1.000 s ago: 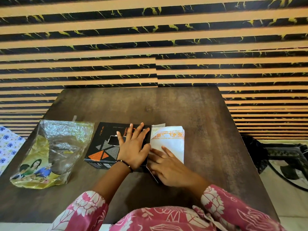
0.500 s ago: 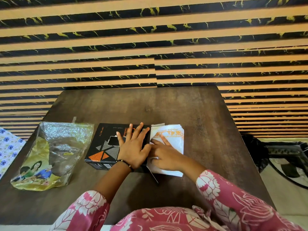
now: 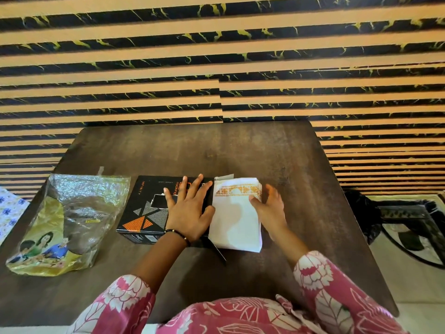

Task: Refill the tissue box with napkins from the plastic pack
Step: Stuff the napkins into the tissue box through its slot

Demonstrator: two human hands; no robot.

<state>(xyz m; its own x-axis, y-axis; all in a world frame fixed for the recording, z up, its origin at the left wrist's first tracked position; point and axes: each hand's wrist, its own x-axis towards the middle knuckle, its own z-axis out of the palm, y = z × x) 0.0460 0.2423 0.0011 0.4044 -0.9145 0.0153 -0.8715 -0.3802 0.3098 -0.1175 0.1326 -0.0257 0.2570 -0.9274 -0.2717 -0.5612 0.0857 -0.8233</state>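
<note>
Napkin stack at box's right end, both hands on the job
Dark wood table; plastic pack lies far left, apart from black tissue box. Napkins, white with orange band, butt against the box's right end. Left hand flat on box lid, fingers spread; right hand at stack's right edge, fingers relaxed, thumb on top
</note>
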